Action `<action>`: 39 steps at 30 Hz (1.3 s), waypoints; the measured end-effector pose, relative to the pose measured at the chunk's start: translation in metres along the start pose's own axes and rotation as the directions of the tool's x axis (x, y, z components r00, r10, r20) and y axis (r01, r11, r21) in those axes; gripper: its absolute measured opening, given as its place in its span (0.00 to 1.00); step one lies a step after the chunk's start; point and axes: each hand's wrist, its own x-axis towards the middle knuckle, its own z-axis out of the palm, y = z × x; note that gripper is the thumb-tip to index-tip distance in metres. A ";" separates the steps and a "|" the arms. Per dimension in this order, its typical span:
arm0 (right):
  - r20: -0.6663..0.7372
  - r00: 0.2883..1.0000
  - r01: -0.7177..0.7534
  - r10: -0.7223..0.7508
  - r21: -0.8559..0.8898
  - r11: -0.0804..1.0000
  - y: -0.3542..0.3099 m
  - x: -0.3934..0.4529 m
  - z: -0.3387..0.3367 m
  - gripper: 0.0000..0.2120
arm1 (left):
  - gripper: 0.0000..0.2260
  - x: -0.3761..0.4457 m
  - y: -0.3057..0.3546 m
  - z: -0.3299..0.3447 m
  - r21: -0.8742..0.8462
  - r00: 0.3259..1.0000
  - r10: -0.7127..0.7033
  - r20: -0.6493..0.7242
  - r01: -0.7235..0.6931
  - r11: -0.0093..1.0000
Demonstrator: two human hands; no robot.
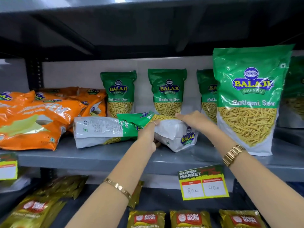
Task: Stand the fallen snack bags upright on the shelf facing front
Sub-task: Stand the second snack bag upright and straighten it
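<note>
Two green-and-white Ratlami Sev bags lie fallen on the grey shelf (98,157). The right fallen bag (177,134) lies on its side, partly over the left fallen bag (98,129), which shows its white back. My left hand (148,134) grips the right fallen bag's left side. My right hand (194,120) rests on its top right edge. Upright Ratlami Sev bags face front: two at the back (118,92) (167,91), a third (207,94) partly hidden, and a large front one (248,99) at the right.
A pile of fallen orange snack bags (37,119) fills the shelf's left side. A yellow-green price tag (203,182) hangs from the shelf edge, another (8,167) at far left. Gold tea packs (190,218) stand on the lower shelf. Another shelf board (148,7) hangs overhead.
</note>
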 end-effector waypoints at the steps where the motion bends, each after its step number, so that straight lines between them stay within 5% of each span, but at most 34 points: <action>1: 0.009 1.000 -0.013 0.013 0.025 1.000 0.000 -0.001 -0.001 0.35 | 0.20 0.000 0.001 0.001 0.002 0.999 -0.012 0.040 0.012 1.000; 7: -0.009 0.997 -0.063 0.071 0.356 0.932 0.003 -0.002 -0.003 0.28 | 0.15 0.007 -0.003 0.003 0.051 0.994 0.103 0.035 -0.105 0.993; 11: 0.006 0.999 -0.034 0.037 0.527 0.849 -0.001 -0.006 -0.002 0.18 | 0.24 0.004 -0.006 0.008 0.188 0.949 0.313 0.029 -0.312 0.931; 14: 0.056 0.997 -0.075 0.052 0.611 0.788 -0.006 -0.007 0.000 0.10 | 0.27 -0.002 -0.001 0.009 0.313 0.878 0.475 0.062 -0.469 0.826; 19: 0.129 0.991 -0.073 -0.028 0.709 0.701 -0.008 0.004 0.011 0.14 | 0.31 -0.001 0.016 0.012 0.405 0.704 0.697 0.135 -0.681 0.610; 22: 0.193 0.980 -0.111 -0.052 0.739 0.664 -0.009 0.009 0.013 0.14 | 0.38 0.004 0.020 0.015 0.489 0.641 0.745 0.183 -0.717 0.496; 27: 0.240 0.967 -0.155 -0.081 0.813 0.561 -0.002 0.022 0.014 0.11 | 0.25 0.009 0.015 0.021 0.636 0.557 0.758 0.338 -0.729 0.252; 30: 0.311 0.928 -0.213 -0.204 0.895 0.392 -0.004 0.023 0.011 0.25 | 0.24 0.012 0.009 0.023 0.695 0.499 0.737 0.456 -0.717 0.056; 33: 0.322 0.892 -0.210 -0.318 0.917 0.339 -0.006 0.023 0.006 0.29 | 0.27 0.011 0.004 0.027 0.660 0.452 0.709 0.542 -0.751 -0.026; 39: 0.301 0.903 -0.160 -0.307 0.898 0.411 0.003 0.021 -0.002 0.14 | 0.28 0.015 0.004 0.018 0.614 0.409 0.633 0.657 -0.777 -0.135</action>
